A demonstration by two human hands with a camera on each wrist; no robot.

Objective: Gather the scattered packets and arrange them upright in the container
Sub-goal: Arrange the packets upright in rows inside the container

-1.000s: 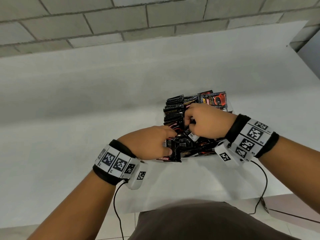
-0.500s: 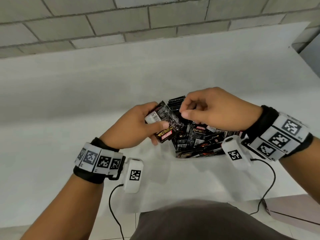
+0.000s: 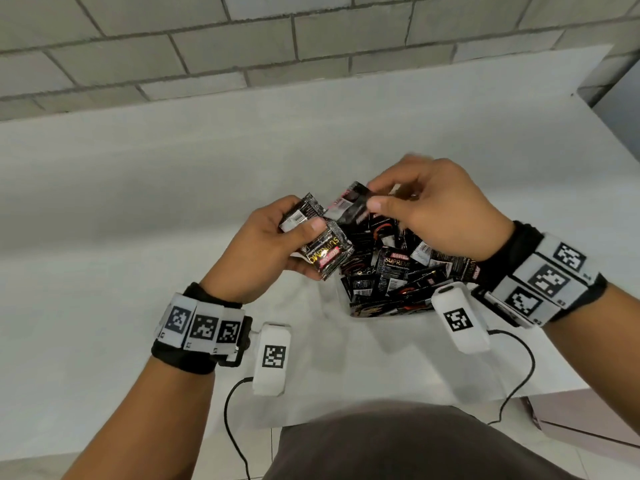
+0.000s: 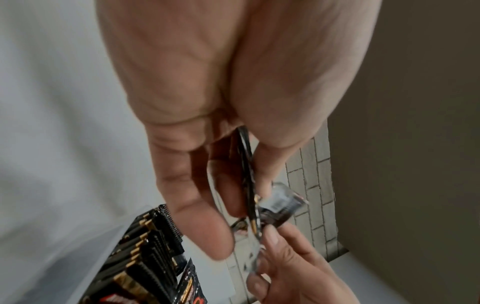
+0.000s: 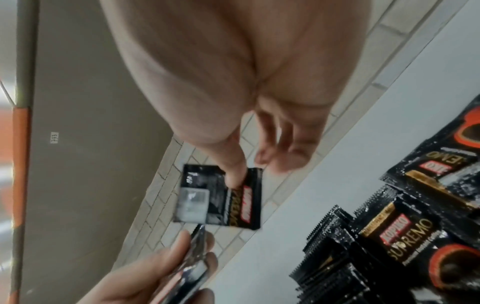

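Black coffee packets (image 3: 391, 275) fill a clear container (image 3: 341, 296) on the white table; some stand in a row (image 4: 145, 246), others lie loose on top (image 5: 389, 236). Above the container's left side, my left hand (image 3: 304, 223) grips a small stack of packets (image 3: 325, 251), seen edge-on in the left wrist view (image 4: 249, 185). My right hand (image 3: 375, 195) pinches a single packet (image 3: 349, 206) by its corner between thumb and index finger, just right of that stack. The right wrist view shows this packet (image 5: 221, 197) hanging flat, with the left hand's stack (image 5: 194, 257) below it.
The white table (image 3: 173, 209) runs back to a grey block wall (image 3: 242, 46). Its near edge lies close to my body, and its right edge ends near a gap (image 3: 616, 95). Cables hang from both wrist cameras over the near edge.
Both hands came up out of the container. The left hand lifted a small stack of packets, and the right hand lifted a single packet and brought it beside that stack.
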